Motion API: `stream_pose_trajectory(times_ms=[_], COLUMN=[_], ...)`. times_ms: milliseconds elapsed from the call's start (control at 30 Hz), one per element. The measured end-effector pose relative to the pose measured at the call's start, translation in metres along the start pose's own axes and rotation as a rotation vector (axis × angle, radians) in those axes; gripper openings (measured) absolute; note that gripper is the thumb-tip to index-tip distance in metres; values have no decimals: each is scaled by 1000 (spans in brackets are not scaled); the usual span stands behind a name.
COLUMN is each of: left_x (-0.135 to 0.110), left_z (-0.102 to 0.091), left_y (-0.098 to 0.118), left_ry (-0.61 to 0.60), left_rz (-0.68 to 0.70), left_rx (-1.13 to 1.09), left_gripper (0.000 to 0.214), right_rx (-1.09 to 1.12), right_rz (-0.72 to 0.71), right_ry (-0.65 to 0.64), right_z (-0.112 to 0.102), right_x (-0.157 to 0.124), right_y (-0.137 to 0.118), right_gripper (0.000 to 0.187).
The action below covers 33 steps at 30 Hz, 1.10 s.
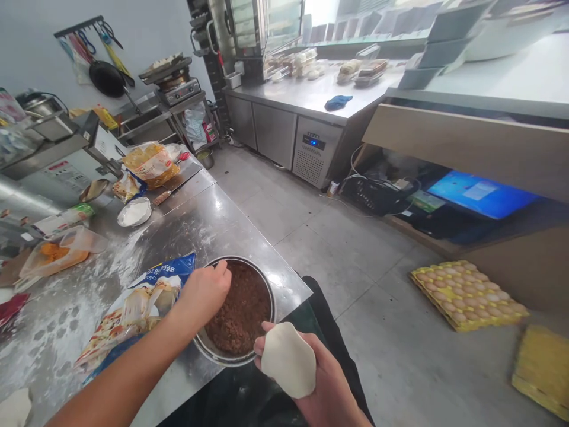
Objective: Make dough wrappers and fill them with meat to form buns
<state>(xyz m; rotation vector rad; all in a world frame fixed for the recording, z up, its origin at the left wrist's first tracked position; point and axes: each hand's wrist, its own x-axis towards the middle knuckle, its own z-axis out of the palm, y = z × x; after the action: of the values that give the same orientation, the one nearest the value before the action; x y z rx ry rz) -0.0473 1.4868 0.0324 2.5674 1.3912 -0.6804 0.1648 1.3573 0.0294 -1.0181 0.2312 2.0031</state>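
Observation:
A flattened round of pale dough [288, 360] lies across the palm of my right hand [326, 370], with the fingers behind its left edge and the thumb along its right side. My left hand [208, 293] is over the left side of a round metal bowl [272, 296], its fingers curled closed; whatever they hold is hidden. Brown, crumbly filling [242, 308] sits in the bowl, which stands near the corner of the steel table. Beside the bowl, partly under my left forearm, lies a blue and white printed food bag [137, 305].
Flour dusts the steel table [178, 228]. Farther along it are a dish of white powder [134, 212], a yellow bag [151, 163] and a plastic tub with orange contents [60, 252]. An egg tray [466, 293] is on the floor to the right.

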Motion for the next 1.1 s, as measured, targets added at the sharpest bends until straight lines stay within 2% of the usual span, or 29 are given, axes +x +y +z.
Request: stream_pose_trajectory(times_ms=[133,267,400,467,533,600,667,733,900,1000,1100], left_x=[-38,-68,-57,-46,-38,-35,-39,-49,-77,-71,-55], left_z=[3,-5,-7,-5,-1,6,14,19,11,4,0], left_y=[12,9,8,6,1,-3,-3,3,19,21,12], left_ry=[-90,-138,-224,-173,-70,-1,-9,-75,-184,-281,-242], left_rz=[220,225,195,57,-91,-146,-86,34,184,191,61], left_rx=[-62,-133,-104,-21,64,113,116,80,-63,-72,-4], left_gripper=[24,24,24,30,36,41,41,36,27,26,33], right_rx=[26,32,24,20,11,5,-1,1,24,43,40], right_rz=[5,24,19,17,20,26,24,21,3,-10,-6], right_ry=[2,-26,-30,-29,-31,-33,-31,-30,-71,-64,-46], right_z=[-2,-5,-6,-6,-5,-4,-4,-4,-5,-4,-3], right_x=[0,-1,-1,-1,-1,-1,-1,-1,1,1,0], right_y=[0,1,0,-1,-1,-2,-2,-3,-5,-6,-7], right_gripper=[51,52,53,54,54,54,54,53,46,42,41])
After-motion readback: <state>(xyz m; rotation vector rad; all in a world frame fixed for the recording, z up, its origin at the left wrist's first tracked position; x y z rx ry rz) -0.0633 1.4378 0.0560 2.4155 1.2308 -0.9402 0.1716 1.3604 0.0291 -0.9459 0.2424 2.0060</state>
